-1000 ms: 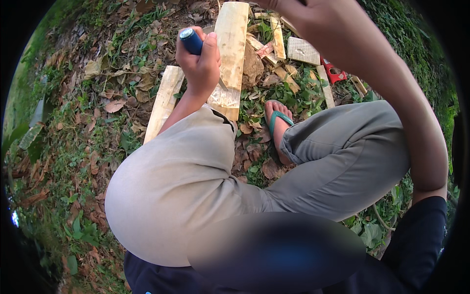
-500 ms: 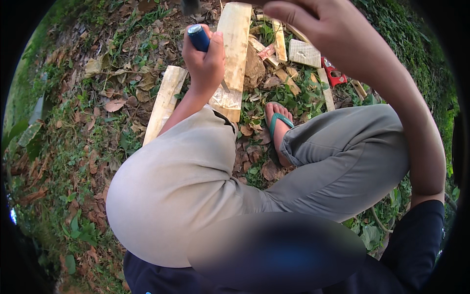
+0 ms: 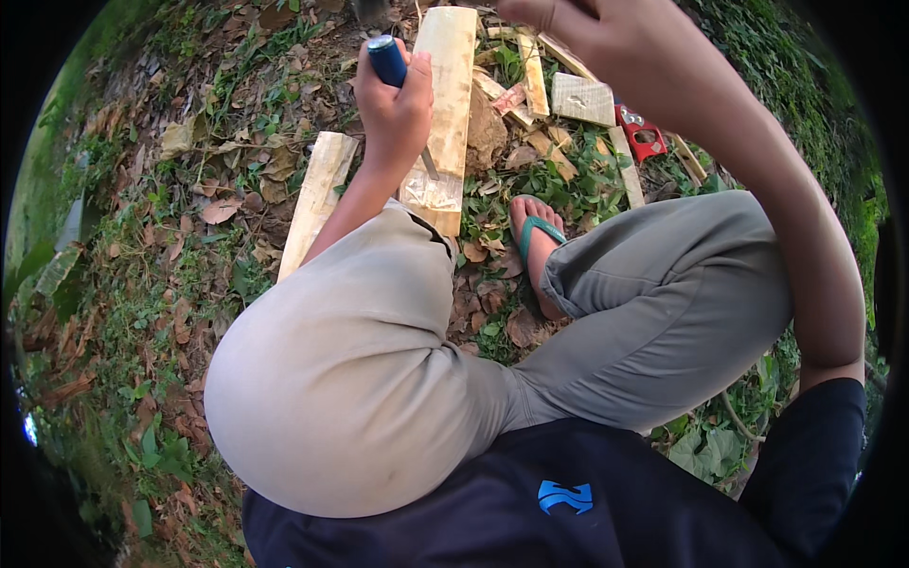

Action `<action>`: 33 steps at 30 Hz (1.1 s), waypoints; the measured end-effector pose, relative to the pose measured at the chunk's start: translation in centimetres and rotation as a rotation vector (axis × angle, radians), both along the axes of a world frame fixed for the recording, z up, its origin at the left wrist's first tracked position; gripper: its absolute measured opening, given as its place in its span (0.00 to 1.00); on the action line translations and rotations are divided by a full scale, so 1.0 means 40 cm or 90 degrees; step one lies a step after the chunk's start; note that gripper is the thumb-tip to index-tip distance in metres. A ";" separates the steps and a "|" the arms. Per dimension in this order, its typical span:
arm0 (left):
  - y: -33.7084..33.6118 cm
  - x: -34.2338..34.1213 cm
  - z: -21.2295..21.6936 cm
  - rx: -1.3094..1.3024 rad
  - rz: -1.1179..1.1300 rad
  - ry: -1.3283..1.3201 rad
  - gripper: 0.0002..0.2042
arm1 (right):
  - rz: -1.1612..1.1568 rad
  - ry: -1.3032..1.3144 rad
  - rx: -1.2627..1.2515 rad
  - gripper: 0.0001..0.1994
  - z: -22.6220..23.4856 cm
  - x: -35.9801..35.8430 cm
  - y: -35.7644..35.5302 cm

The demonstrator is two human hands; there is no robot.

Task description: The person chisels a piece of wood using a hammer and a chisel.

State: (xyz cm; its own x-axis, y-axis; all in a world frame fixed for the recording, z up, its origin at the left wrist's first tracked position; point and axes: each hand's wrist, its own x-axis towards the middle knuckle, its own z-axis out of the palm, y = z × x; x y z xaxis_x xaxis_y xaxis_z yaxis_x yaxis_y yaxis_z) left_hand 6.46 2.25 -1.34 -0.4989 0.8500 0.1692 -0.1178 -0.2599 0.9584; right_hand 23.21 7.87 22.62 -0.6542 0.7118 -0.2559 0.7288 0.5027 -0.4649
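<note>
Two pale planks lie on the leafy ground ahead of the squatting person. Their left hand is clenched around a blue-handled tool, its blade angled down against the left edge of the larger plank. A narrower plank lies just left of that forearm. Their right hand is raised near the top rim, fingers curled, holding nothing visible. Wood offcuts and a red object crowd the ground beyond the sandalled foot.

The right hand is running off the top edge, so its fingertips are not showing. The left hand is covering most of the blue-handled tool; its blade is barely showing against the pale wooden plank.
</note>
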 end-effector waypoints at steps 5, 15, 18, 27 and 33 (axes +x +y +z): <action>0.011 0.005 -0.020 -0.009 -0.002 0.022 0.09 | 0.027 0.016 -0.027 0.22 -0.051 0.014 0.043; 0.050 -0.006 -0.041 -0.062 -0.044 0.064 0.09 | -0.071 -0.055 -0.064 0.24 -0.080 0.004 0.080; 0.070 -0.012 -0.047 -0.050 -0.068 0.057 0.09 | -0.102 -0.010 -0.041 0.25 -0.067 -0.004 0.078; 0.069 -0.006 -0.081 -0.076 -0.048 0.117 0.10 | -0.072 0.001 0.004 0.25 -0.090 0.006 0.084; 0.070 0.001 -0.080 -0.090 -0.065 0.088 0.10 | 0.005 0.019 0.000 0.24 -0.180 0.048 0.154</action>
State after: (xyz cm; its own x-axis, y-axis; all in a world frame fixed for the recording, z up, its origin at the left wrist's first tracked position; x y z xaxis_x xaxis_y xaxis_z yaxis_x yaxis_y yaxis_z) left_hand 6.50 5.06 -4.53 -0.3894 0.9150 0.1053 -0.0022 -0.1152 0.9933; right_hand 25.14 14.01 15.44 -0.6673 0.7063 -0.2364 0.7105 0.5083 -0.4867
